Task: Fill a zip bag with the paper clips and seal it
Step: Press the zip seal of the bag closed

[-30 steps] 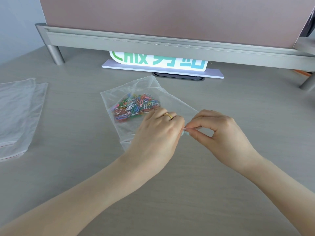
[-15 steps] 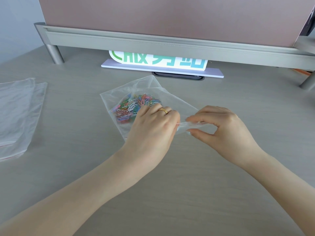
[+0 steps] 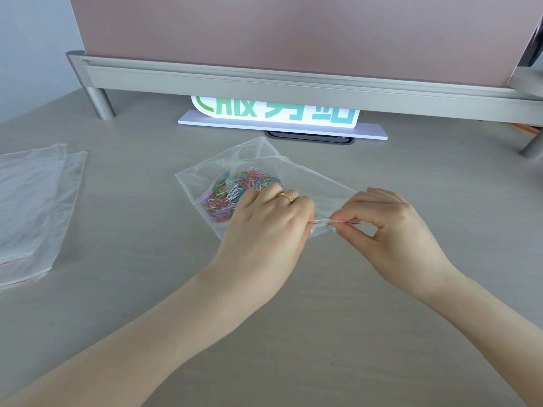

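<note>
I have the zip bag [image 3: 296, 183] lying flat on the desk [image 3: 323, 333], just in front of the white sign [image 3: 276, 116] under the partition rail. The coloured paper clips [image 3: 235, 189] are heaped inside it, at the closed end nearest the sign, so I judge the filling done and the sealing in hand.

My left hand [image 3: 270, 227] covers the near edge of the bag and pinches the red zip strip [image 3: 335, 221] where it emerges from under the knuckles; I cannot see those fingertips. My right hand [image 3: 393, 227] is closed on the same strip just beside it, thumb below and forefinger above, with a short run of red line showing between the two hands. Both hands are therefore clamped on the bag's mouth, close together but not touching.

To do this well, I want the two lips lined up before I press, then I pinch firmly and slide the right thumb and forefinger outward along the strip, away from the left hand, which anchors the bag. I keep the mouth low so the clips do not slide toward it and jam the track. The film is thin and slack, so a skewed pinch could leave a gap; how much of the strip under the left hand is shut I cannot tell, so I would run over that stretch too.
</note>
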Action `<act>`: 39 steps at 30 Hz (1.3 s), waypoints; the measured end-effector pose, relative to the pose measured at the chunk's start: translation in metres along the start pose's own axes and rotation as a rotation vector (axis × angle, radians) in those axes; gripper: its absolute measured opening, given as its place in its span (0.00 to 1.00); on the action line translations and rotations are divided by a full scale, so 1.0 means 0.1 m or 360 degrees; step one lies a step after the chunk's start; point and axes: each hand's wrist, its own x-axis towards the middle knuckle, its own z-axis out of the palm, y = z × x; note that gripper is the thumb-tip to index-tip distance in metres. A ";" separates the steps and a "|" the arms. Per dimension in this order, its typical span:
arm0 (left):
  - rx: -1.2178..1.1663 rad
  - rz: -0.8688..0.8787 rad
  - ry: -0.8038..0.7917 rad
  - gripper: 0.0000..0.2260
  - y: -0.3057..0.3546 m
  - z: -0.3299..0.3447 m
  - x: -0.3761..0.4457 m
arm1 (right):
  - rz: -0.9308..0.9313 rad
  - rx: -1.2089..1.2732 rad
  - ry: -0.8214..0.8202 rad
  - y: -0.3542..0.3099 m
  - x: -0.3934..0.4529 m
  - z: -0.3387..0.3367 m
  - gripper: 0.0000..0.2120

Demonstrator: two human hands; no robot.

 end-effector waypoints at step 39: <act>0.0021 0.0071 -0.0180 0.17 0.05 -0.03 -0.01 | -0.0043 -0.0096 -0.0265 -0.01 -0.03 -0.01 0.06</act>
